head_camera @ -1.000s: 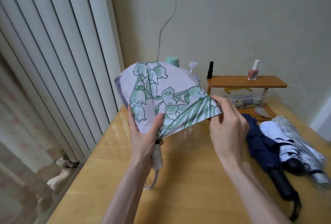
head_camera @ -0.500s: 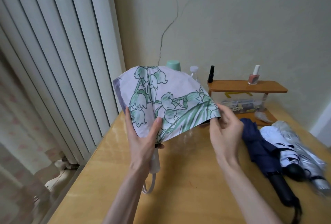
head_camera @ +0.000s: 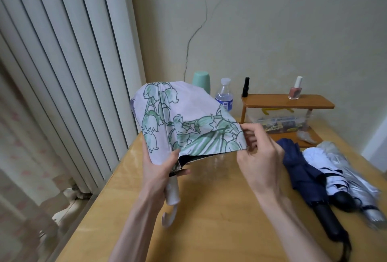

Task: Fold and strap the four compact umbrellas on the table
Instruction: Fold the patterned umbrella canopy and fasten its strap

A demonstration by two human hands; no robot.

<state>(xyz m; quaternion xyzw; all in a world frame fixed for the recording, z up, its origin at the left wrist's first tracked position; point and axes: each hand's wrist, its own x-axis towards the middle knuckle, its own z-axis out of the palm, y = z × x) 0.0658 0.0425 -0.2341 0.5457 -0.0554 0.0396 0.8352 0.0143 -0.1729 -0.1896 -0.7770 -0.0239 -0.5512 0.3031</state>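
Your left hand (head_camera: pixel 159 169) has its grip closed round the lilac, green-flowered fabric umbrella (head_camera: pixel 188 115) above the yellow wooden tabletop (head_camera: pixel 209 232); your right hand (head_camera: pixel 259 159) pinches its canopy edge. A navy umbrella (head_camera: pixel 301 171), a white umbrella (head_camera: pixel 321 162) and a silver umbrella (head_camera: pixel 343 164) lie at right.

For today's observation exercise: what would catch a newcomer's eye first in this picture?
The floral umbrella, held up mid-frame: the left hand grips it near the handle, the right hand pinches its canopy edge. Three more umbrellas lie together on the table at right.
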